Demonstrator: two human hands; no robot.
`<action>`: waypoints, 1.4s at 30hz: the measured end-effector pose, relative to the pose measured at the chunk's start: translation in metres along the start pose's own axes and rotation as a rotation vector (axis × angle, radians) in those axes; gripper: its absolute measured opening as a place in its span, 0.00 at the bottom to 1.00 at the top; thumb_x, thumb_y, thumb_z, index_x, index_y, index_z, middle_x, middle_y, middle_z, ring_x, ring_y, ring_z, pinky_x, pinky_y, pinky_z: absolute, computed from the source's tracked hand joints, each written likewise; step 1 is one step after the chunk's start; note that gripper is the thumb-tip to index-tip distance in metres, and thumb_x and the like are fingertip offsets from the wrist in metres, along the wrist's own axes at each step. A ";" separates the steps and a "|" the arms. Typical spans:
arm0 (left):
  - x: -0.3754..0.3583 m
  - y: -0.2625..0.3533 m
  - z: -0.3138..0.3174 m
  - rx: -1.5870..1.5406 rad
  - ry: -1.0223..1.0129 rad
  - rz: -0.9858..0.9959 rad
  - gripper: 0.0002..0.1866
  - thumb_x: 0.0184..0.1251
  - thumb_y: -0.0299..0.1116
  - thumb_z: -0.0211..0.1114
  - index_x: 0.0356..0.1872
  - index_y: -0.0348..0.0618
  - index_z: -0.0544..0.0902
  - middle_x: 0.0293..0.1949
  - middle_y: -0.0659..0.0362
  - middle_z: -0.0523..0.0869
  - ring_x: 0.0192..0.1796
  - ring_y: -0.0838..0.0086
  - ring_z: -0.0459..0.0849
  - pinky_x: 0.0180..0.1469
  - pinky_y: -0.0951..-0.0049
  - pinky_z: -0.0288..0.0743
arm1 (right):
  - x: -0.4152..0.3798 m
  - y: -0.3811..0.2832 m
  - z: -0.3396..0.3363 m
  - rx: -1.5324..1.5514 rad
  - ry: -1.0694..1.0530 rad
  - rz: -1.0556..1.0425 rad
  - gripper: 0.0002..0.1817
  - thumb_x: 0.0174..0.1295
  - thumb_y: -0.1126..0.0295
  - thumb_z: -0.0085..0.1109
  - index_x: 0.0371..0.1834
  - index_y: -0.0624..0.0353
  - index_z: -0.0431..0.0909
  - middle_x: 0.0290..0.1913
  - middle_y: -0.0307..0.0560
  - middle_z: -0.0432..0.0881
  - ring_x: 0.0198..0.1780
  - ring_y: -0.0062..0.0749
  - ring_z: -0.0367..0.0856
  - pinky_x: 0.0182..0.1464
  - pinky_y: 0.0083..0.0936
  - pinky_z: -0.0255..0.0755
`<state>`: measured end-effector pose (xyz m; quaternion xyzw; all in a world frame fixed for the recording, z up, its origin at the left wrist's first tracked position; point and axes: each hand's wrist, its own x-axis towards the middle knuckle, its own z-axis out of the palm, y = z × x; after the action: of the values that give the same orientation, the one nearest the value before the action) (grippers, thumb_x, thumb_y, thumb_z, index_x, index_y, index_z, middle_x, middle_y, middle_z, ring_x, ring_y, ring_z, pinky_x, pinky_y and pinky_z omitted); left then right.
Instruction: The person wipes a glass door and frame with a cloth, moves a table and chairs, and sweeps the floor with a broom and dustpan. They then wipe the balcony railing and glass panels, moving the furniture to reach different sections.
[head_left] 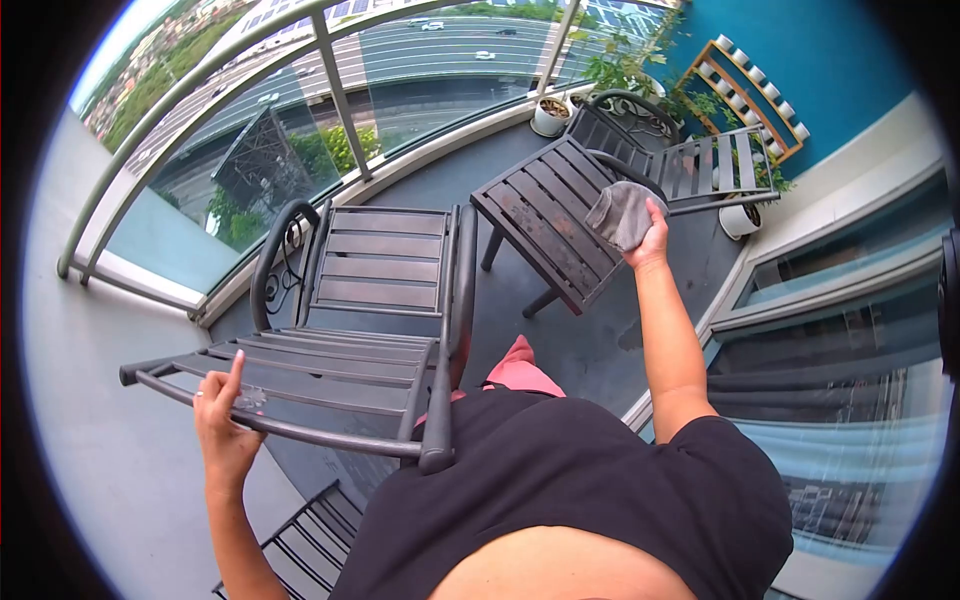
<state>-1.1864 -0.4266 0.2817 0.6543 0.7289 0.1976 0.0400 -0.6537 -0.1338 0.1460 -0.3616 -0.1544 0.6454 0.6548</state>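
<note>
A crumpled grey cloth (628, 216) is pinched in my right hand (652, 243), held out over the right side of the dark slatted table (545, 205). The table top shows reddish-brown marks or damp spots. At lower left, my left hand (222, 415) is at the front rail of a dark metal slatted chair (380, 257). Its fingers curl around the rail while the index finger points up along the slats. A wet or foamy-looking patch (252, 398) lies on the seat beside those fingers.
A second slatted chair (705, 168) stands beyond the table, near potted plants (550, 116) and a wooden rack of small white pots (750, 90). A glass-panelled railing (340, 110) runs along the left and back. Sliding glass doors (850, 340) are on the right. A black rack (315, 530) sits low left.
</note>
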 end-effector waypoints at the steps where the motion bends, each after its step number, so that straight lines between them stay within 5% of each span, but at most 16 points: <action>1: -0.003 0.006 0.005 0.058 0.063 0.010 0.37 0.33 0.19 0.64 0.57 0.44 0.76 0.29 0.59 0.71 0.35 0.68 0.72 0.52 0.67 0.64 | 0.018 -0.001 0.005 -0.003 -0.033 0.055 0.21 0.58 0.56 0.52 0.48 0.58 0.76 0.48 0.47 0.80 0.51 0.42 0.77 0.57 0.40 0.68; 8: -0.034 0.033 0.033 0.412 0.228 -0.138 0.34 0.41 0.13 0.53 0.56 0.50 0.77 0.32 0.59 0.75 0.39 0.66 0.76 0.61 0.52 0.65 | 0.100 -0.026 -0.001 -0.046 -0.195 0.287 0.22 0.59 0.57 0.51 0.52 0.59 0.74 0.52 0.47 0.78 0.54 0.42 0.76 0.60 0.40 0.66; 16: -0.079 0.027 0.047 0.545 0.216 -0.320 0.32 0.39 0.12 0.53 0.52 0.47 0.78 0.39 0.55 0.76 0.58 0.52 0.72 0.53 0.58 0.70 | 0.140 -0.093 -0.065 -0.018 -0.105 0.313 0.23 0.59 0.56 0.51 0.53 0.60 0.73 0.52 0.48 0.78 0.55 0.44 0.75 0.60 0.42 0.65; 20: -0.107 0.017 0.057 0.535 0.197 -0.413 0.33 0.40 0.10 0.52 0.53 0.47 0.78 0.41 0.55 0.76 0.61 0.52 0.70 0.50 0.58 0.71 | 0.136 -0.096 -0.079 -0.035 -0.011 0.316 0.24 0.59 0.56 0.51 0.53 0.60 0.73 0.52 0.49 0.78 0.54 0.45 0.75 0.60 0.43 0.66; 26: -0.138 0.003 0.080 0.519 0.278 -0.562 0.35 0.44 0.10 0.53 0.58 0.51 0.74 0.57 0.52 0.72 0.63 0.55 0.69 0.49 0.62 0.74 | 0.161 -0.074 -0.020 -0.042 -0.169 0.466 0.24 0.62 0.56 0.45 0.56 0.61 0.71 0.54 0.51 0.76 0.56 0.46 0.74 0.61 0.44 0.65; 28: -0.155 -0.005 0.081 0.682 0.256 -0.440 0.35 0.48 0.11 0.52 0.61 0.53 0.72 0.62 0.52 0.68 0.62 0.59 0.71 0.45 0.66 0.76 | 0.165 -0.067 0.022 -0.022 -0.295 0.525 0.24 0.64 0.57 0.43 0.57 0.61 0.70 0.55 0.52 0.76 0.57 0.46 0.73 0.61 0.43 0.65; 30: -0.159 0.010 0.081 0.382 0.197 -0.797 0.35 0.51 0.12 0.52 0.62 0.55 0.70 0.64 0.53 0.66 0.62 0.60 0.71 0.45 0.68 0.76 | 0.162 -0.055 0.061 -0.017 -0.381 0.577 0.25 0.65 0.56 0.42 0.59 0.62 0.68 0.56 0.52 0.75 0.58 0.46 0.73 0.62 0.43 0.64; 31: -0.160 0.012 0.084 0.516 0.293 -0.678 0.36 0.52 0.14 0.52 0.65 0.57 0.67 0.67 0.53 0.63 0.62 0.58 0.71 0.50 0.68 0.75 | 0.163 -0.048 0.081 -0.014 -0.412 0.587 0.25 0.65 0.56 0.41 0.59 0.62 0.68 0.57 0.53 0.74 0.58 0.46 0.72 0.62 0.43 0.64; 35: -0.171 -0.015 0.097 0.525 0.300 -0.720 0.39 0.54 0.20 0.56 0.69 0.58 0.57 0.69 0.50 0.57 0.64 0.54 0.68 0.56 0.66 0.72 | 0.155 -0.029 0.141 0.026 -0.537 0.653 0.26 0.66 0.56 0.41 0.60 0.64 0.66 0.57 0.56 0.73 0.58 0.46 0.73 0.62 0.43 0.65; 42: -0.168 -0.004 0.092 0.434 0.203 -0.741 0.42 0.53 0.22 0.60 0.70 0.58 0.55 0.70 0.48 0.53 0.68 0.52 0.61 0.63 0.65 0.65 | 0.152 0.012 0.186 0.019 -0.607 0.689 0.26 0.65 0.54 0.42 0.57 0.64 0.69 0.55 0.56 0.74 0.56 0.45 0.75 0.59 0.43 0.69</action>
<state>-1.1375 -0.5679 0.1625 0.3195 0.9391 0.0752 -0.1020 -0.7688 0.0613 0.2256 -0.1802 -0.2040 0.9037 0.3305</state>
